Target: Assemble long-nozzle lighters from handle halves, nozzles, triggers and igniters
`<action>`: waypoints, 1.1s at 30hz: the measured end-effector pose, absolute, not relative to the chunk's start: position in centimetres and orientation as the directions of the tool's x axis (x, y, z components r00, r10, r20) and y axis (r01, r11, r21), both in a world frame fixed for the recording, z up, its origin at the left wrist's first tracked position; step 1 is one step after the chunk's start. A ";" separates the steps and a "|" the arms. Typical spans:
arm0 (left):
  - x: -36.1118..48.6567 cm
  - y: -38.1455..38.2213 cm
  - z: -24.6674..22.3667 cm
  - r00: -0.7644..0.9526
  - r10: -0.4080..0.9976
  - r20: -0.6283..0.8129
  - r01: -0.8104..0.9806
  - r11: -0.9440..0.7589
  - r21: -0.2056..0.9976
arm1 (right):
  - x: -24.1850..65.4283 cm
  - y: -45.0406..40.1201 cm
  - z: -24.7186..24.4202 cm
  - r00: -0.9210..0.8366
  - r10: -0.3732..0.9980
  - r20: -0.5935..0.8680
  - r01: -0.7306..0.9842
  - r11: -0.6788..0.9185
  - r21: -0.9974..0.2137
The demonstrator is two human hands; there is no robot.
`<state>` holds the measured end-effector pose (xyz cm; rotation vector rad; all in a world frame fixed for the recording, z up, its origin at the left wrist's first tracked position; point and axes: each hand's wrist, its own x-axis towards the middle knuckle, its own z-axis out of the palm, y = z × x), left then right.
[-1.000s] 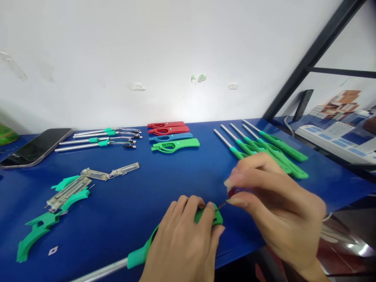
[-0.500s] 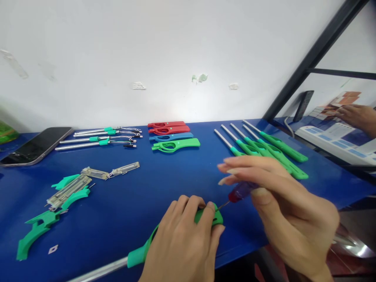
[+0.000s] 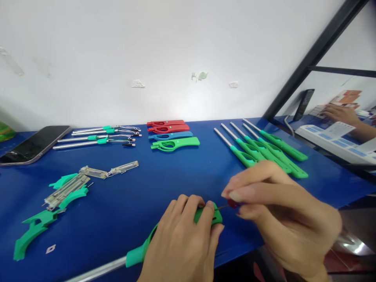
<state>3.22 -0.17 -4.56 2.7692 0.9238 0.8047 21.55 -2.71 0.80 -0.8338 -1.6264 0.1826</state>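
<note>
Clearly, the left hand (image 3: 179,239) curls its fingers over the green lighter (image 3: 217,217), pinning it to the bench (image 3: 123,211); the right hand (image 3: 284,215), fingers pinched close, grips a slanted screwdriver (image 3: 232,203) that uneven pressure could skid into the left fingers

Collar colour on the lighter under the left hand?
Teal collar, best seen in the head view.

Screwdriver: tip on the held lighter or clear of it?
On: the screwdriver shaft reaches from the right hand to the handle end of the lighter. Whether it seats in a screw, cannot tell.
</note>
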 end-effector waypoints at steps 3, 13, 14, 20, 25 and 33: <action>3.2 -0.2 -4.5 0.683 0.579 0.445 0.520 -0.814 0.260 | 21.6 -2.6 0.8 0.001 0.622 0.783 0.482 0.686 -0.546; 3.3 -0.3 -4.4 0.676 0.591 0.440 0.537 -0.804 0.255 | 22.3 -2.7 0.7 0.060 0.593 0.803 0.597 0.623 -0.505; 3.4 -0.3 -4.4 0.675 0.589 0.444 0.538 -0.805 0.250 | 22.3 -2.6 0.7 0.044 0.597 0.801 0.596 0.628 -0.500; 3.4 -0.3 -4.5 0.670 0.574 0.471 0.549 -0.810 0.205 | 22.4 -2.5 0.5 -0.052 0.640 0.767 0.444 0.702 -0.556; 3.2 -0.2 -4.4 0.684 0.569 0.456 0.529 -0.818 0.226 | 22.0 -2.6 0.4 0.001 0.611 0.792 0.470 0.699 -0.540; 3.4 -0.3 -4.2 0.679 0.587 0.441 0.538 -0.807 0.246 | 22.3 -2.6 0.8 0.084 0.585 0.807 0.486 0.683 -0.545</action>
